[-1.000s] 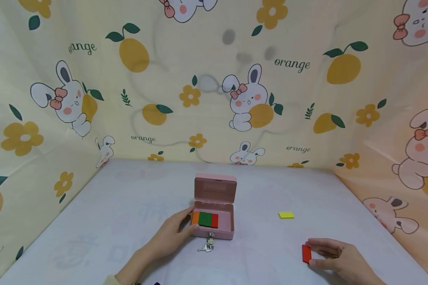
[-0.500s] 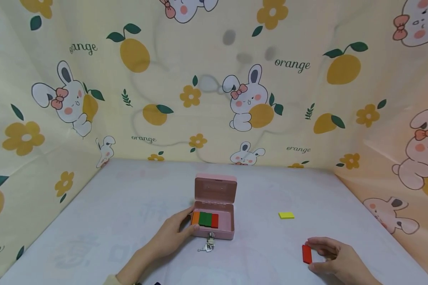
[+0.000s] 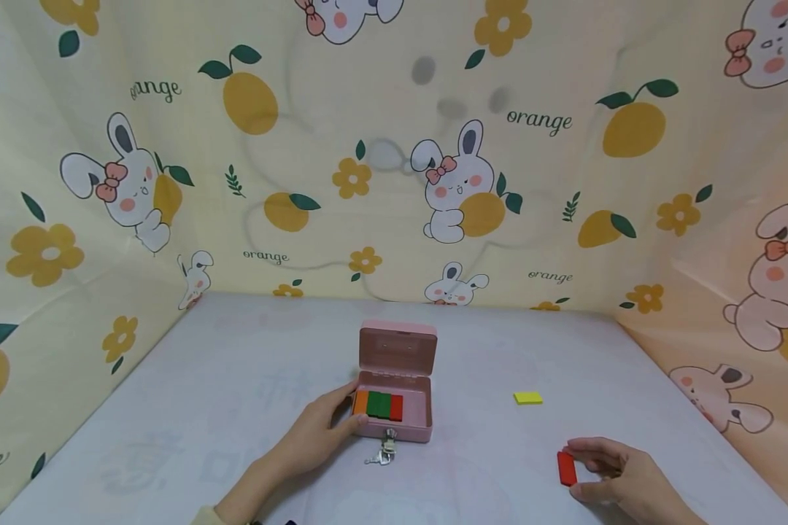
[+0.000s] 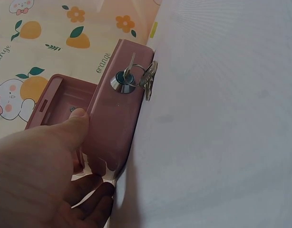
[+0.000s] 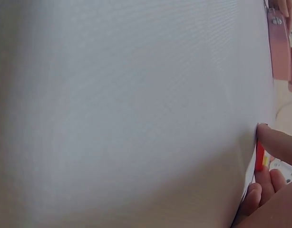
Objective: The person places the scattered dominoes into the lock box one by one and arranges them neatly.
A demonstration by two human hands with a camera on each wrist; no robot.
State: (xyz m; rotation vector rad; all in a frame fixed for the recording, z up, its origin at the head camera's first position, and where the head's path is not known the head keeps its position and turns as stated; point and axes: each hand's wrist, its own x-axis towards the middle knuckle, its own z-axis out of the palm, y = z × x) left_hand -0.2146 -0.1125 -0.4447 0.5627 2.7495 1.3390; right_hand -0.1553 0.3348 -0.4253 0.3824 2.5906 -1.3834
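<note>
The box [image 4: 115,116] looks like smooth painted metal, its lock [image 4: 121,86] and keys [image 4: 149,79] shiny bare metal. The red block [image 3: 567,469] on the matt counter [image 3: 269,350] looks smooth.

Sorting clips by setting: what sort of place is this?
Likely a screened-off tabletop filming booth; the wider room is out of view. A rabbit-print backdrop walls the white tabletop at the back and sides, and an open pink cash box sits on it.

We've got soft, even light in the head view. Left wrist's dimmer, with a shadow [image 4: 125,202] by the box [image 4: 112,116]; right wrist gives us blurry table [image 5: 136,95].
</note>
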